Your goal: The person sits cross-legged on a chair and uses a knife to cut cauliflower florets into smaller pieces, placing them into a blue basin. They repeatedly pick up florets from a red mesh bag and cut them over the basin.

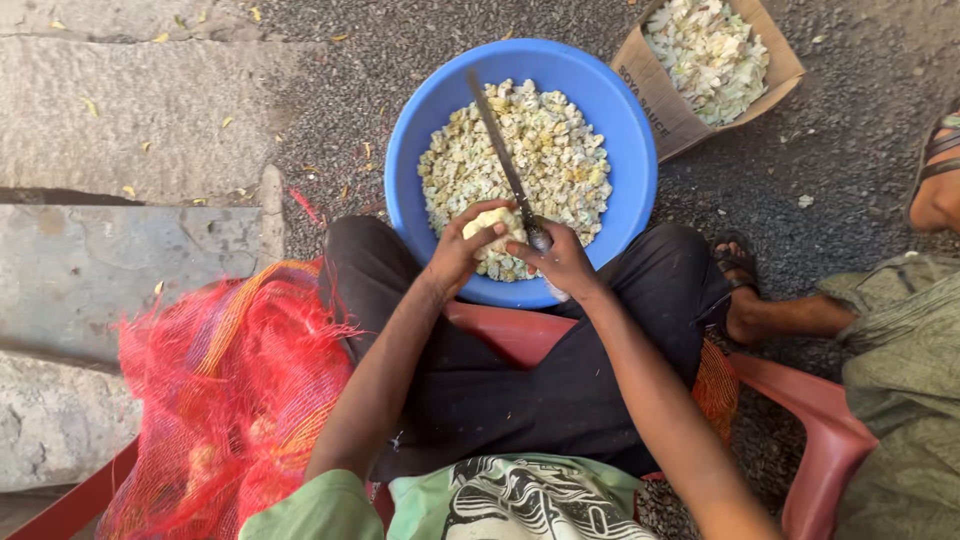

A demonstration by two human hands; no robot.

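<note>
Cauliflower piece [497, 224], pale yellow-white, sits over near rim of blue plastic basin [432, 110], between both hands. Left hand [455, 255]: grip closed around the piece, fingers wrapped over its top and left side. Right hand [562, 262]: grip clenched on handle of long knife [497, 145]; blade runs up and to the left, across the basin, tip near far rim. Blade base meets the piece at its right edge.

Basin: approx. centre of scene, resting on asphalt ground [820, 130], filled w/ small cut cauliflower florets [545, 150]. Person is seated on red plastic chair [830, 440], knees either side of basin's near edge, black trousers.

Left of person: red mesh sack [230, 400], bulging, contents blurred thru netting. Far right: open cardboard box [668, 108] holding cauliflower trimmings [712, 50], apart from basin. Right edge: second person in grey-green clothing [900, 340], sandalled foot [738, 268] near chair. Far left: stone slabs [120, 110].
</note>
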